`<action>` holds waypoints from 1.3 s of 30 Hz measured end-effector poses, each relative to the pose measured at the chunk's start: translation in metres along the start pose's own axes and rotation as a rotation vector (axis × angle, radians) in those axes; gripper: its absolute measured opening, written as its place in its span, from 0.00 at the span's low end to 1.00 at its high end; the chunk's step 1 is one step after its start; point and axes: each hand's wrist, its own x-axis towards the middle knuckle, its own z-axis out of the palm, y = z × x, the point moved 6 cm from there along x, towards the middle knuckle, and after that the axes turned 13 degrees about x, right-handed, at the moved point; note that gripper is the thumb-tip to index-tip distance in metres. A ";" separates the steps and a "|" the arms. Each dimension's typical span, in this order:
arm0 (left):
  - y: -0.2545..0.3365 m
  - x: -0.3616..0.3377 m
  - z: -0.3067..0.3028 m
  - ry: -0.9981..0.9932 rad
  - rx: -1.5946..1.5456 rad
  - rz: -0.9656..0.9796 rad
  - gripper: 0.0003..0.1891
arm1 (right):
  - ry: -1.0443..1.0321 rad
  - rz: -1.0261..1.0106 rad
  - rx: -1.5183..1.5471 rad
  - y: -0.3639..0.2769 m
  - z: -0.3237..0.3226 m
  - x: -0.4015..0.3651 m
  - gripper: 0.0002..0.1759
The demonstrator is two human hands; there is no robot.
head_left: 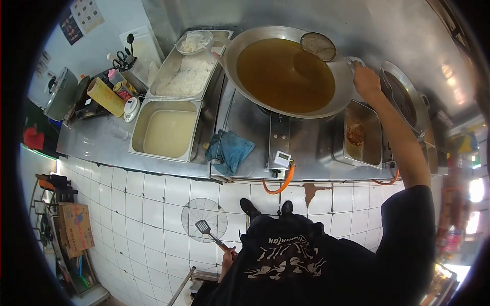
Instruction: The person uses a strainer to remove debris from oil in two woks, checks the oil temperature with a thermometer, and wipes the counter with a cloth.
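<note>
My right hand [365,81] is closed around the handle of a round mesh skimmer [319,47], whose head hangs at the right rear of a large wok [242,84]. Brown oil [283,76] fills much of the wok. Down by my left side, my left hand [228,257] grips a slotted turner [203,226] with a dark handle, its blade pointing away from me. A wide round wire mesh [190,217] shows behind the turner, low over the tiles; I cannot tell if my left hand holds it too.
Left of the wok are a tray of white flour [186,76] with a bowl [195,42] and a pan of pale batter [171,132]. A blue cloth [232,153], timer [282,158] and orange hose [280,186] sit in front. Right stand a deep metal pan [376,145] and second wok [403,97].
</note>
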 end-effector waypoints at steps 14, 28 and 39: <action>0.054 -0.038 0.001 0.308 -0.836 -0.689 0.12 | -0.461 -0.065 0.312 -0.057 0.010 -0.043 0.16; 0.076 -0.016 -0.009 0.278 -0.705 -0.683 0.13 | -0.738 0.455 1.042 -0.104 0.012 -0.056 0.22; 0.101 -0.023 -0.016 0.251 -0.713 -0.612 0.12 | -0.739 0.460 1.297 -0.094 0.018 -0.078 0.21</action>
